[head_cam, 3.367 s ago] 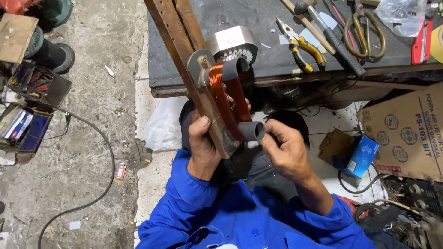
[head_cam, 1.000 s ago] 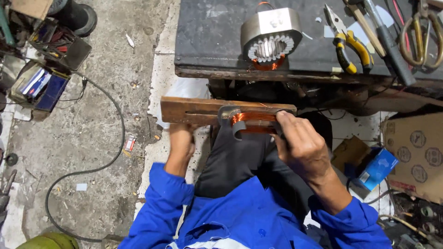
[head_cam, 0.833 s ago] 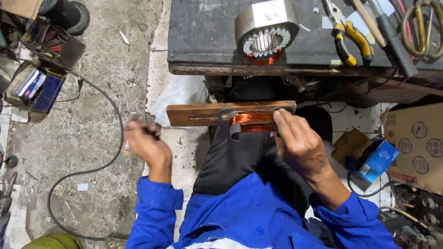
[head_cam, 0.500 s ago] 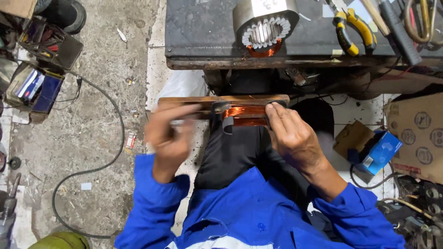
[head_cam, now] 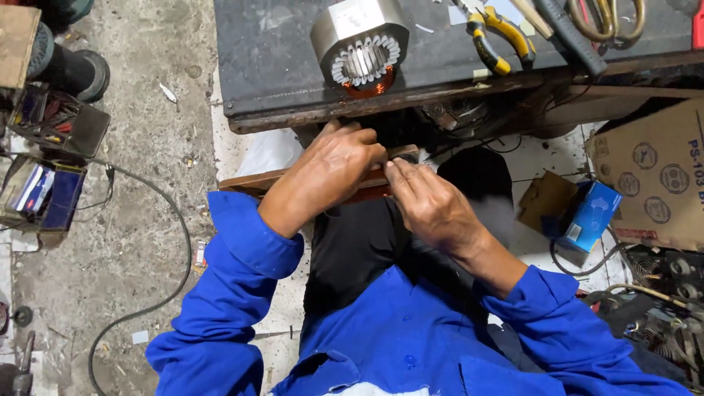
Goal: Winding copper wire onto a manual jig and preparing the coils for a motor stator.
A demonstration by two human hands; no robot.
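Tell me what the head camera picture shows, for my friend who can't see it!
A person in blue sleeves brings both hands, left hand and right hand, together over a wooden board lying across their lap. Ahead, a dark workbench holds a metal motor stator and yellow-handled pliers; a cardboard box sits on the right.

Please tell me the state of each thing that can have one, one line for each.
Left hand: closed over the wooden board.
Right hand: fingertips pinched at the board.
Wooden board: lying across the lap, mostly covered.
Motor stator: tipped toward camera.
Pliers: lying unused.
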